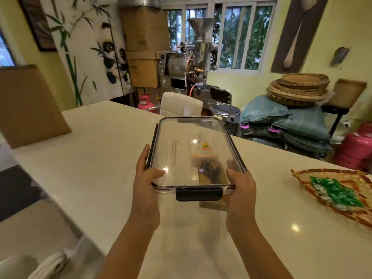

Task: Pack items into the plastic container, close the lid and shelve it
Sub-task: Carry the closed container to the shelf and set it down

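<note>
Clearly the packing is done, since the plastic container has its clear lid on and is held above the pale bench, roughly at the centre of the view.

At nine o'clock of the box, the left hand wraps the near left corner, thumb lying over the lid and fingers running up along the dark side clasp. At six o'clock sits the black end clasp, which appears pressed down. At three o'clock, the right hand grips the near right corner the same way. Both hands are closed on the box, neither spread wide.

Through the lid I count one brown pouch with a dark cord on it, one small packet with a yellow label, and what may be one thin straw-like item, too faint to be sure.

My judgement is that the box is stiff and light, yet its smooth walls could slip, so holding under the rim at both corners suits it. The contents look loose and may slide if it tilts.

Farther out at three o'clock, one woven tray holds a heap of green wrapped sweets, too jumbled to count.
</note>
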